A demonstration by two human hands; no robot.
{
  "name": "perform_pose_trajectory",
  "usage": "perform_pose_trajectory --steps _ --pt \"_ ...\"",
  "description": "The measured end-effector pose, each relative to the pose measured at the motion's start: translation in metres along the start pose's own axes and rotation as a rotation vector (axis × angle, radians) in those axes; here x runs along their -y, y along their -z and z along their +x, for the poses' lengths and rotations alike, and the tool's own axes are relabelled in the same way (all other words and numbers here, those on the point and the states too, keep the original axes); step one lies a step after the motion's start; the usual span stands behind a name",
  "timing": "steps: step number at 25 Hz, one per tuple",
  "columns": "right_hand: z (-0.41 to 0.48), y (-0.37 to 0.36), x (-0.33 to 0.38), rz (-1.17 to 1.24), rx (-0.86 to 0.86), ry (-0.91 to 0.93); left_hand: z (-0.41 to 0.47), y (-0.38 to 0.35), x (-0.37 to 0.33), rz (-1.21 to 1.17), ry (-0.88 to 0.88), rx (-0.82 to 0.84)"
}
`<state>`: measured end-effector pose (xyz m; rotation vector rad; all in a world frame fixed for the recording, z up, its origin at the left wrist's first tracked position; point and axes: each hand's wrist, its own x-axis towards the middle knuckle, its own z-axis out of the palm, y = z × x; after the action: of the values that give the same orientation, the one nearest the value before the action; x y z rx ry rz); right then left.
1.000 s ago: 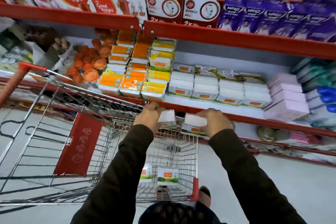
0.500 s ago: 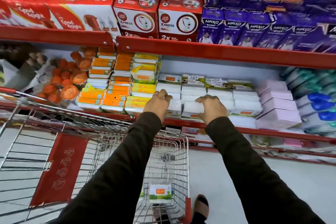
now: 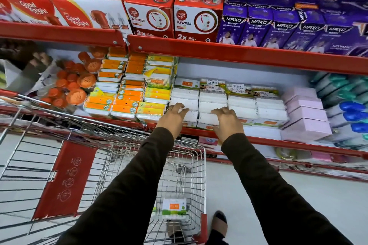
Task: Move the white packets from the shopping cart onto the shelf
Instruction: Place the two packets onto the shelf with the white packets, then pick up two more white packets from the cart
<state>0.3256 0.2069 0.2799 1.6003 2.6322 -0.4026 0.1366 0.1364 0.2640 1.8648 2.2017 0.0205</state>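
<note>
White packets (image 3: 242,103) stand in rows on the red-edged shelf (image 3: 278,142). My left hand (image 3: 173,118) hovers over the front-left packet (image 3: 190,117) with fingers spread, holding nothing. My right hand (image 3: 227,122) is over the neighbouring front packet (image 3: 206,120), fingers apart, also holding nothing. One white packet with a green and orange label (image 3: 174,208) lies in the wire shopping cart (image 3: 199,165) below my arms; a second one beside it is mostly hidden by my left sleeve.
Orange and yellow packets (image 3: 127,89) are stacked left of the white rows, pink boxes (image 3: 305,113) to the right. An upper shelf (image 3: 239,53) with red and purple boxes overhangs. My foot (image 3: 219,223) stands on the floor beside the cart.
Both hands carried a packet each up from the cart to the shelf front, set them down and let go. The fingers are now spread.
</note>
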Motion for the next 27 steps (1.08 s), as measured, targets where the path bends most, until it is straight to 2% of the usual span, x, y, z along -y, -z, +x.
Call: perform_pose_trajectory --steps 6,10,14,22,27 --pt "-0.028 0.001 0.016 0.094 -0.040 0.081 -0.036 -0.004 0.000 -0.087 -0.063 -0.155" --pt "-0.055 -0.028 0.042 0.153 0.038 0.155 -0.076 -0.032 0.014 -0.101 -0.033 -0.114" --pt "-0.077 -0.080 0.061 0.134 0.212 0.172 -0.115 -0.076 0.039 -0.097 0.067 0.071" --pt "-0.106 -0.229 0.069 -0.044 0.797 0.142 -0.182 -0.203 0.102 -0.095 0.288 0.535" --pt "-0.103 -0.306 0.065 -0.084 0.909 0.108 -0.189 -0.277 0.129 -0.151 0.348 0.717"
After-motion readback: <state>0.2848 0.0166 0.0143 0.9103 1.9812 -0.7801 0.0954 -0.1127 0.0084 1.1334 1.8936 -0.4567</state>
